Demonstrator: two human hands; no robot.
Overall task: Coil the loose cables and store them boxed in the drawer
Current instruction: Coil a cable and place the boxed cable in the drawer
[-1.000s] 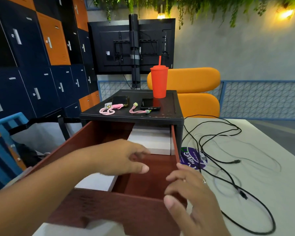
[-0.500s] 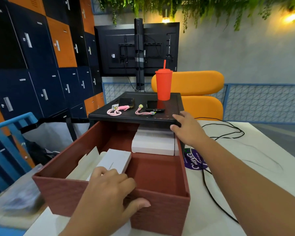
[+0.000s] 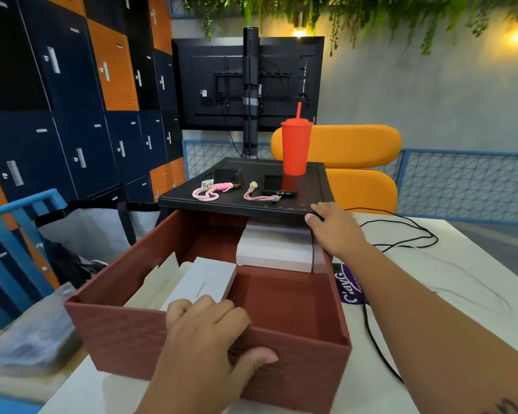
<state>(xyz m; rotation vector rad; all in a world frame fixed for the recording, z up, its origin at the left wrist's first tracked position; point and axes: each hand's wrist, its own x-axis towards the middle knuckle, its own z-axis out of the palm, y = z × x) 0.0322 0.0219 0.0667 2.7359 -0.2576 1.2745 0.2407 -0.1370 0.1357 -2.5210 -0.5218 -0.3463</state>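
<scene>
On the white table (image 3: pixel 461 264), the red-brown drawer (image 3: pixel 126 339) is standing pulled out of the black stand (image 3: pixel 311 186), with the left hand (image 3: pixel 204 333) gripping its front wall. The outstretched right hand (image 3: pixel 335 228) is clasping the stand's front corner. Black cables (image 3: pixel 434 238) are lying loose on the table to the right of the drawer.

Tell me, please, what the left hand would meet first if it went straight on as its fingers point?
Most likely the white box in the drawer, just beyond the fingers of the left hand; whether they touch it is unclear.

White table (image 3: pixel 476 264), loose black cables (image 3: pixel 367 324) across its right side, purple sticker (image 3: pixel 349 286), black stand (image 3: pixel 237 206) at back
</scene>
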